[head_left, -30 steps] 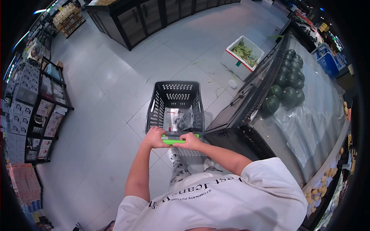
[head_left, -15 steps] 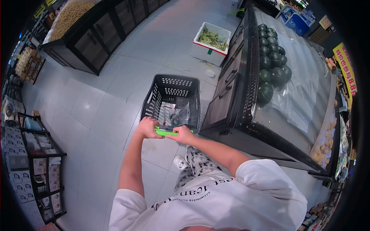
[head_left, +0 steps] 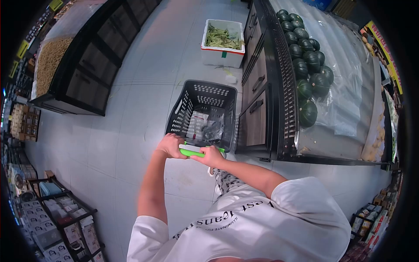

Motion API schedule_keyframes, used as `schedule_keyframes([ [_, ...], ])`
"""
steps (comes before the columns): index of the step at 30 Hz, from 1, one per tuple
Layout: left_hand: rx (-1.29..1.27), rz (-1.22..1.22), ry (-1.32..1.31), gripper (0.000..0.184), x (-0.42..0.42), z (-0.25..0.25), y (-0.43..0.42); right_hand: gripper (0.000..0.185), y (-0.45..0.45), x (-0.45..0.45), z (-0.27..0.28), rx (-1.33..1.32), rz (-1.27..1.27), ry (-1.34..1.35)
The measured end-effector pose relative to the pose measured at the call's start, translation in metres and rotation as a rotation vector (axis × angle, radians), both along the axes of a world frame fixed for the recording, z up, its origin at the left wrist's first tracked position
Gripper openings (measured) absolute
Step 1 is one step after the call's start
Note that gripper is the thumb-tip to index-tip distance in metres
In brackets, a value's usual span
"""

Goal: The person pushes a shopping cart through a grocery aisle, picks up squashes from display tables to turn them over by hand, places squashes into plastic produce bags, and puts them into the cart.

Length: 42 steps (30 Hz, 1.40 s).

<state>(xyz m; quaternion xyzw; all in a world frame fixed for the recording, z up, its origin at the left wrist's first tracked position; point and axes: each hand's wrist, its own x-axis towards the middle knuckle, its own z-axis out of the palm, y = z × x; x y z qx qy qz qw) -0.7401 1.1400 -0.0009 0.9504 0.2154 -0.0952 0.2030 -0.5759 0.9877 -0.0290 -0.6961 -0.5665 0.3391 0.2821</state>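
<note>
A dark grey shopping basket (head_left: 178, 114) with perforated walls stands in front of me, its near end toward my body. Both hands grip its bright green handle (head_left: 190, 153). My left hand (head_left: 171, 145) is closed around the handle's left part, and my right hand (head_left: 211, 156) is closed around it farther right. Inside the basket lie a white packet (head_left: 198, 120) with some red on it and a clear plastic bag (head_left: 213, 129) with dark contents. What exactly the bag holds cannot be made out.
Close on the right, a black-framed display stand (head_left: 257, 118) carries several dark green squashes (head_left: 312, 61). Ahead, a white foam box (head_left: 222, 56) of green trimmings sits on the tiled floor (head_left: 139, 126). A peanut bin (head_left: 51, 61) is at far left, a shelf rack (head_left: 70, 222) at lower left.
The view has turned and moved forward along the aisle. The foam box and squash stand appear nearer, and the basket has come along with both hands still on its handle.
</note>
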Motion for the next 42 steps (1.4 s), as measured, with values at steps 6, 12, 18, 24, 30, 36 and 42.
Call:
schedule_keyframes([
  [6,-0.037,-0.092,0.0,0.067,0.03,-0.001,0.045,0.05,0.03,0.015,-0.01,0.047,-0.051,0.02],
  [12,-0.027,-0.208,-0.031,0.054,0.052,0.0,0.09,0.049,0.059,0.018,-0.009,0.076,-0.146,0.02],
  [18,-0.03,-0.325,0.02,0.058,0.082,0.003,0.133,0.047,0.087,0.03,-0.004,0.11,-0.232,0.039],
  [24,-0.141,-0.337,-0.008,0.064,0.11,-0.001,0.161,0.043,0.105,0.047,0.001,0.087,-0.329,0.067],
  [30,-0.22,-0.267,-0.024,0.067,0.13,0.013,0.157,0.043,0.108,0.081,0.011,-0.074,-0.366,0.053],
  [36,-0.278,-0.209,-0.063,0.066,0.168,0.014,0.166,0.035,0.123,0.122,0.003,-0.027,-0.553,-0.046],
  [42,-0.308,-0.178,-0.004,0.065,0.212,0.02,0.187,0.023,0.152,0.172,-0.002,0.086,-0.668,-0.1],
])
